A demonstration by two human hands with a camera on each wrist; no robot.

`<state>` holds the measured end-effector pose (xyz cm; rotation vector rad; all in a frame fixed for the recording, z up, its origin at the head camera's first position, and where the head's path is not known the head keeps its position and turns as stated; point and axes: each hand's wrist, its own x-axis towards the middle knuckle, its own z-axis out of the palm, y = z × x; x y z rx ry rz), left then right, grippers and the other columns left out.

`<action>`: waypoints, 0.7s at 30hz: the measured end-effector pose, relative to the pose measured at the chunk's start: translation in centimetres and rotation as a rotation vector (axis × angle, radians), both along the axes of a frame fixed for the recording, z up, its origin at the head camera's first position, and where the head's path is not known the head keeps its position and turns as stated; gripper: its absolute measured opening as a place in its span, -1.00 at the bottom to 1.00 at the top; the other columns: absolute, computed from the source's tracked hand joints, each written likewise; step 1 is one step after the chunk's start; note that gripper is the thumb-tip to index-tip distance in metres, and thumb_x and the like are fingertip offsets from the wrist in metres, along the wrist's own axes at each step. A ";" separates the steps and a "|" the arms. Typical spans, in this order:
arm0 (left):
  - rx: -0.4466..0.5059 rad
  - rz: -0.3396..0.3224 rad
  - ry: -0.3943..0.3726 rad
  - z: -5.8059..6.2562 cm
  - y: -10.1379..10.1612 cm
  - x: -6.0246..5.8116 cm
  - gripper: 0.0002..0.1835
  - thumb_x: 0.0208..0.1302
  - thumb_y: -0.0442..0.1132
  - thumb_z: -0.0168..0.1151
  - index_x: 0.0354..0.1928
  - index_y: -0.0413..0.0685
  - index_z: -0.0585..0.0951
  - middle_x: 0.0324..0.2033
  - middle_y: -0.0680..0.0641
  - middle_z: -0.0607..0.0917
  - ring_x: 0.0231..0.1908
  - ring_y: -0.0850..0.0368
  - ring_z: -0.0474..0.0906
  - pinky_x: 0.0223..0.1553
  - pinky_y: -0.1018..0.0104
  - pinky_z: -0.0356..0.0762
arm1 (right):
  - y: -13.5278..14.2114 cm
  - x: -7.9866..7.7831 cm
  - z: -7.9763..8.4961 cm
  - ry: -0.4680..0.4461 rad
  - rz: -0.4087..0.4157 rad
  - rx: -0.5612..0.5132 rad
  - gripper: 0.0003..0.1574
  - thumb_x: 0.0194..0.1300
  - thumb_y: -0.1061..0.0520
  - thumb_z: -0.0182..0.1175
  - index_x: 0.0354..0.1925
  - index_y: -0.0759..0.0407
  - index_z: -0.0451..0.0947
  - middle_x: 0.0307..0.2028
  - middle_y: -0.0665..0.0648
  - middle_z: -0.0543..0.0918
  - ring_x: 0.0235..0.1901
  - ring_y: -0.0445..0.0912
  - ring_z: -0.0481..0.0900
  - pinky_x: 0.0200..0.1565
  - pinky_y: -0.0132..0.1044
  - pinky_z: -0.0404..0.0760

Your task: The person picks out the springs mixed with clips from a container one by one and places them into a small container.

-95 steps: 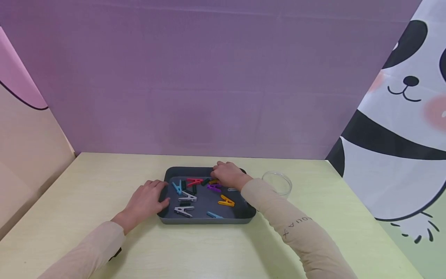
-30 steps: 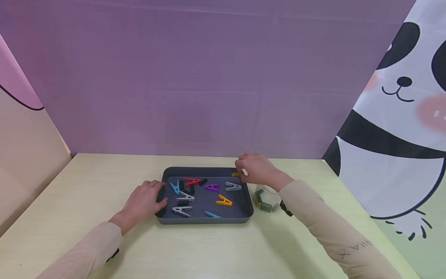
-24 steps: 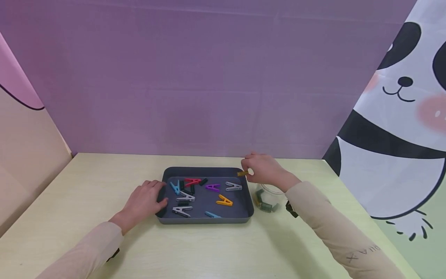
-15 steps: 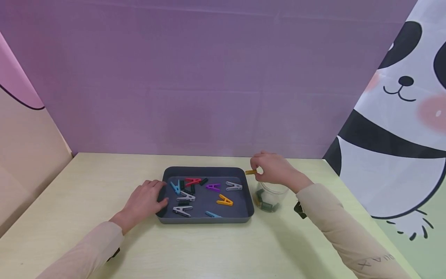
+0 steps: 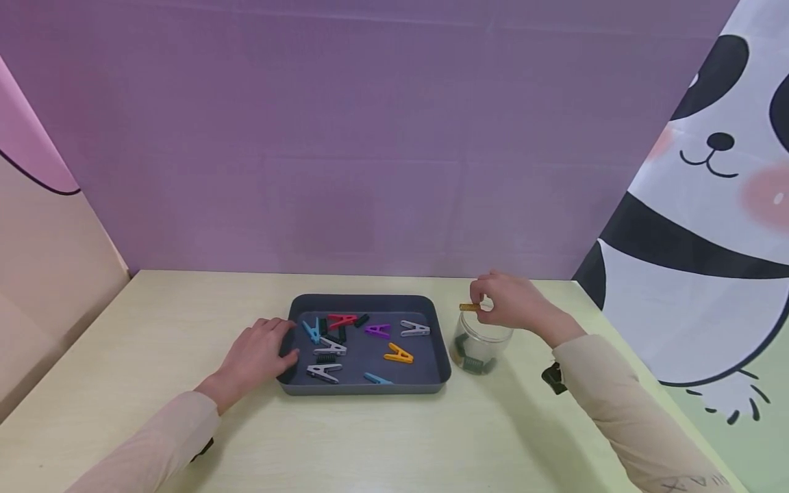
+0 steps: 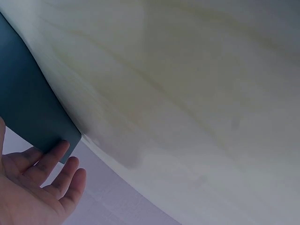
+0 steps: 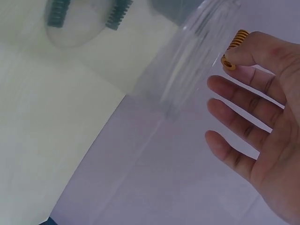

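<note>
My right hand (image 5: 516, 305) pinches a yellow coil spring (image 7: 239, 38) between thumb and index finger. The other fingers of that hand spread loosely in the right wrist view. Spring and fingertips are over the rim of a clear round jar (image 5: 496, 344), which holds several dark green springs (image 5: 473, 365). On the other side, my left hand (image 5: 255, 352) rests against the left edge of a dark grey tray (image 5: 364, 390), its fingers relaxed along the side. In the left wrist view the fingertips (image 6: 63, 146) touch the tray's wall.
Inside the tray lie a red clip (image 5: 342, 320), a purple clip (image 5: 379, 331), an orange clip (image 5: 398, 353), and several grey and blue clips. Dark springs (image 5: 326, 358) lie among them, mostly on the left. A purple backdrop (image 5: 370, 171) rises behind the table (image 5: 308, 445).
My right hand has picked the yellow spring from the tray's back and carried it right, from the tray's corner to over the jar. The left hand stays at the tray's left edge.
</note>
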<state>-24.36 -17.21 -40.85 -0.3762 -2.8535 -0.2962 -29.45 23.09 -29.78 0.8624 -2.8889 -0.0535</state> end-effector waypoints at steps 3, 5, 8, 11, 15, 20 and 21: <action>0.001 0.002 -0.004 0.0 0.0 0.0 -0.47 0.06 -0.01 0.25 0.02 -0.19 0.50 -0.03 -0.19 0.59 -0.02 -0.13 0.46 -0.02 -0.02 0.47 | 0.6 0.2 -0.1 -0.010 -0.001 -0.015 -0.89 -0.06 0.16 0.24 -0.45 -0.01 0.53 -0.43 -0.04 0.57 -0.39 -0.13 0.40 -0.49 -0.32 0.37; 0.000 0.001 -0.003 -0.1 0.0 0.0 -0.47 0.06 -0.01 0.25 0.02 -0.18 0.50 -0.03 -0.19 0.59 -0.02 -0.12 0.46 -0.02 -0.02 0.47 | 0.8 0.3 -0.2 -0.021 0.000 -0.020 -0.89 -0.05 0.16 0.25 -0.45 0.00 0.53 -0.43 -0.04 0.56 -0.40 -0.13 0.40 -0.50 -0.32 0.37; 0.002 -0.002 0.008 -0.1 0.0 0.0 -0.48 0.06 -0.01 0.25 0.02 -0.19 0.51 -0.04 -0.19 0.59 -0.03 -0.12 0.46 -0.03 -0.01 0.47 | 1.1 0.3 -0.4 -0.024 0.001 -0.017 -0.89 -0.06 0.17 0.24 -0.45 0.00 0.52 -0.44 -0.05 0.56 -0.40 -0.14 0.41 -0.52 -0.31 0.36; 0.003 -0.009 0.018 -0.1 -0.1 0.0 -0.49 0.06 -0.02 0.25 0.01 -0.19 0.51 -0.05 -0.19 0.60 -0.04 -0.12 0.47 -0.05 -0.01 0.48 | 1.2 0.4 -0.7 -0.010 0.008 -0.017 -0.88 -0.07 0.16 0.26 -0.49 -0.02 0.50 -0.47 -0.10 0.53 -0.42 -0.16 0.40 -0.53 -0.31 0.36; 0.002 -0.011 0.017 -0.1 0.0 0.0 -0.49 0.07 -0.02 0.24 0.01 -0.19 0.51 -0.04 -0.18 0.60 -0.03 -0.12 0.47 -0.05 0.00 0.48 | 1.2 0.7 -1.0 0.015 0.039 -0.021 -0.87 -0.07 0.16 0.28 -0.52 -0.01 0.49 -0.51 -0.13 0.48 -0.43 -0.17 0.38 -0.53 -0.31 0.36; 0.002 -0.007 0.019 0.1 0.0 0.1 -0.50 0.07 -0.03 0.25 0.01 -0.19 0.51 -0.05 -0.18 0.59 -0.03 -0.12 0.47 -0.05 0.01 0.48 | 1.2 1.0 -1.3 0.020 0.060 -0.038 -0.87 -0.07 0.17 0.28 -0.51 -0.01 0.49 -0.51 -0.13 0.48 -0.42 -0.17 0.40 -0.51 -0.29 0.37; 0.002 -0.008 0.019 0.1 0.0 0.1 -0.50 0.07 -0.04 0.25 0.01 -0.19 0.51 -0.05 -0.18 0.59 -0.03 -0.12 0.47 -0.05 0.01 0.48 | 1.1 1.0 -1.3 0.018 0.060 -0.042 -0.86 -0.06 0.16 0.29 -0.51 -0.01 0.49 -0.51 -0.13 0.49 -0.42 -0.17 0.41 -0.51 -0.29 0.38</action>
